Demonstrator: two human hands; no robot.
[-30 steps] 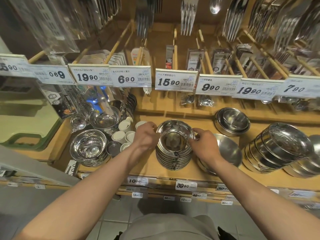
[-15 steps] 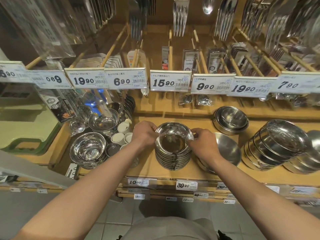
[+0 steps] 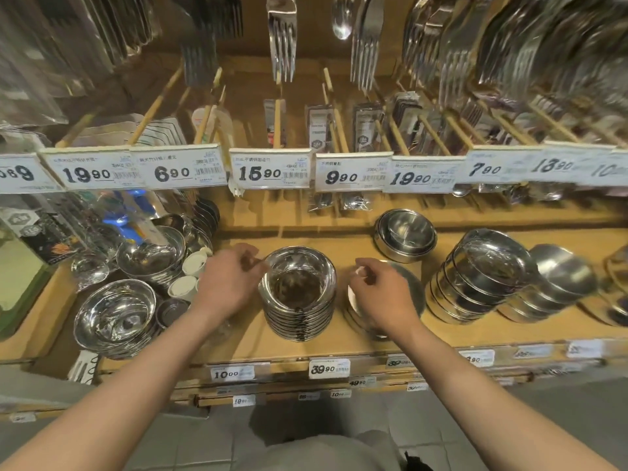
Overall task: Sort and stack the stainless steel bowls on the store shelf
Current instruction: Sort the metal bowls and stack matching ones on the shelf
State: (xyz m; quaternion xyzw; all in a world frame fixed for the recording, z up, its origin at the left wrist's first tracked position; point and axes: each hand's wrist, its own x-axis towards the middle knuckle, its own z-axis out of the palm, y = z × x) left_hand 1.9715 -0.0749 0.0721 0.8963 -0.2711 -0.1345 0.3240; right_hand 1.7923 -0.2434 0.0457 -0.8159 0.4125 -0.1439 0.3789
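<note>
I see my left hand (image 3: 228,287) and right hand (image 3: 381,294) hovering either side of the stacked steel bowls (image 3: 299,295) mid-shelf (image 3: 475,334), fingers loosely curled, holding nothing.

Warm dim light, blurred warped edges

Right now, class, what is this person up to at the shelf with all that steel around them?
A person is tidying stainless steel bowls on a wooden store shelf. The left hand and right hand sit either side of the central stack of bowls, fingers loosely curled, gripping nothing. The stack stands upright and nested. A single wide bowl lies under the right hand, and a tilted stack leans further right.
</note>
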